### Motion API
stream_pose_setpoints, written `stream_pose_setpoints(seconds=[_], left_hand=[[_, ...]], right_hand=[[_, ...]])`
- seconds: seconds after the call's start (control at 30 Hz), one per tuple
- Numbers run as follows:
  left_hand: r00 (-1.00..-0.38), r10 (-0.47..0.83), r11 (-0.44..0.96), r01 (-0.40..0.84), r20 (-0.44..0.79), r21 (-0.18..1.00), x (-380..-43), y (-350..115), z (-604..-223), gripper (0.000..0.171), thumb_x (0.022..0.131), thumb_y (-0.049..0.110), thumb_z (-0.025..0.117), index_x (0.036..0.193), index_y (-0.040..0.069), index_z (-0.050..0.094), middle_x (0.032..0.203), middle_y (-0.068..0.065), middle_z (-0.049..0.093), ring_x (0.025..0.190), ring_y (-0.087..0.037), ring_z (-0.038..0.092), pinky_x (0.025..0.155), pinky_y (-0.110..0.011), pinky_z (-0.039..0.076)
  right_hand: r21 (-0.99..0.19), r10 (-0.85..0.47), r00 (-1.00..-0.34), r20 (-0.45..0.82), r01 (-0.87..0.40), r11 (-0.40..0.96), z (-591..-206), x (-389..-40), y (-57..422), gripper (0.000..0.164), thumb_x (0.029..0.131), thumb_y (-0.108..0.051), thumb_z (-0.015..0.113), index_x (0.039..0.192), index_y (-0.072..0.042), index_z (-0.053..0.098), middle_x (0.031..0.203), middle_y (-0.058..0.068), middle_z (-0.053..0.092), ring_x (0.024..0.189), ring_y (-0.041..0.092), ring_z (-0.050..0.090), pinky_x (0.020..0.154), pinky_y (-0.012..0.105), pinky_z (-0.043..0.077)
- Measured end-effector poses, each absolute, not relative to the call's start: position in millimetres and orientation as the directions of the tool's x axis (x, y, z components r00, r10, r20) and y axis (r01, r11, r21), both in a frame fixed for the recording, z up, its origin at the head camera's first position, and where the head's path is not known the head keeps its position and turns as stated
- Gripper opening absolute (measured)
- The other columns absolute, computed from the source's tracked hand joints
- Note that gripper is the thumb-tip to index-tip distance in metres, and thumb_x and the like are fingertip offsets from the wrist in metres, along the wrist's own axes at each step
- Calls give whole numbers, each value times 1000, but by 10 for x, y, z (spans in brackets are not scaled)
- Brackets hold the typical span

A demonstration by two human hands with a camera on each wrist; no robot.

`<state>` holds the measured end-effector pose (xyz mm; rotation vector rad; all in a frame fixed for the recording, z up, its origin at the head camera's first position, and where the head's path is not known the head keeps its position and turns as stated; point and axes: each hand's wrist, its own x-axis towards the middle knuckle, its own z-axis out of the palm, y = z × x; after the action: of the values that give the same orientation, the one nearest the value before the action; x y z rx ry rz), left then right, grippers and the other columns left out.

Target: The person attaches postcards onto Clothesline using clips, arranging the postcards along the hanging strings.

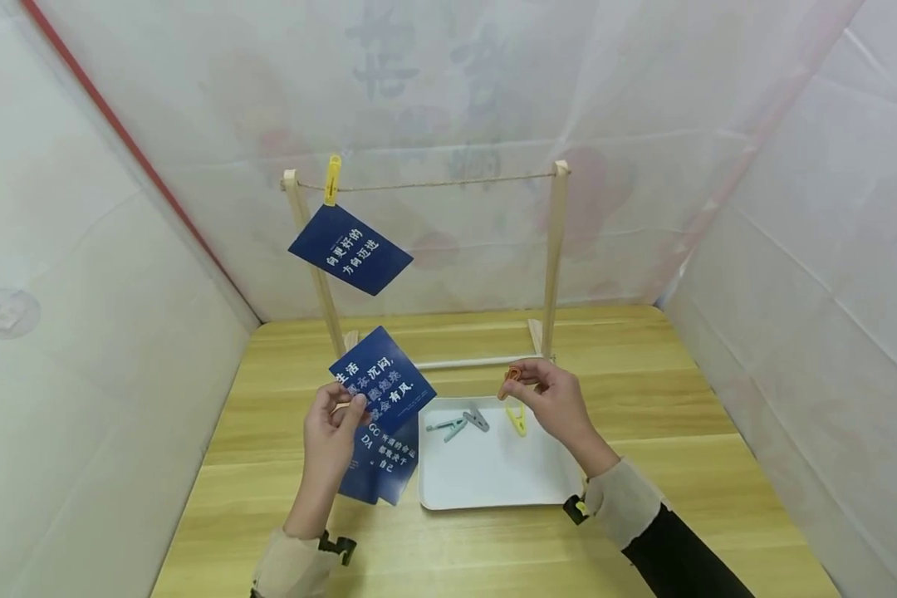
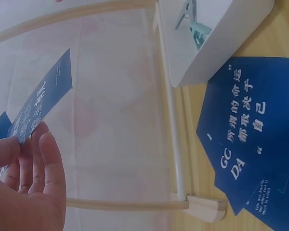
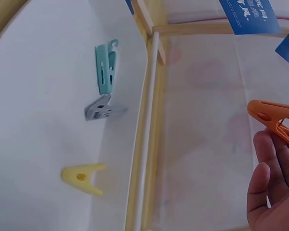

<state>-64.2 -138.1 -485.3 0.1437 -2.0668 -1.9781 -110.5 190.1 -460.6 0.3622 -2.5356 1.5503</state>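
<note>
My left hand (image 1: pixel 332 436) pinches a blue card (image 1: pixel 390 374) with white characters between thumb and fingers, held up by its near edge. In my right hand (image 1: pixel 561 404) is an orange clothespin (image 3: pixel 269 113), gripped at the fingertips above the tray's far right part. A wooden frame carries a twine line (image 1: pixel 433 183). From the line's left end hangs another blue card (image 1: pixel 351 249), tilted, under a yellow clothespin (image 1: pixel 332 178). More blue cards (image 1: pixel 398 469) lie overlapping on the table, partly hidden by the left hand and its card.
A white tray (image 1: pixel 486 486) sits on the wooden table (image 1: pixel 665 465) with a teal clothespin (image 3: pixel 106 67), a grey clothespin (image 3: pixel 103 109) and a yellow one (image 3: pixel 82 178). Frame posts (image 1: pixel 556 257) rise behind it, joined low by a white bar (image 1: pixel 463 363). Pale sheets wall three sides.
</note>
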Motion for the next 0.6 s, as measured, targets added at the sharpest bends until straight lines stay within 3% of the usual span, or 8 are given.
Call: stream_pose_setpoints(seconds=[0.17, 0.6], left_hand=[[-955, -259, 43, 141, 147, 989, -683, -1354, -4787, 26, 99, 7, 61, 119, -5, 52, 99, -15, 58, 76, -13, 69, 73, -26, 61], [-952, -248, 57, 169, 178, 984, -814, -1313, -4595, 28, 101, 11, 59, 122, -4, 51, 101, -15, 56, 79, -13, 69, 74, -26, 61]], right_hand=[[-856, -143, -961, 238, -277, 436, -4783, -1259, 1955, 31, 87, -27, 78, 113, -12, 71, 95, -2, 73, 83, 14, 65, 62, 20, 47], [-844, -184, -938, 294, -345, 410, -4524, -1413, 1865, 35, 88, -35, 77, 115, -13, 70, 97, -4, 74, 83, 11, 68, 64, 23, 53]])
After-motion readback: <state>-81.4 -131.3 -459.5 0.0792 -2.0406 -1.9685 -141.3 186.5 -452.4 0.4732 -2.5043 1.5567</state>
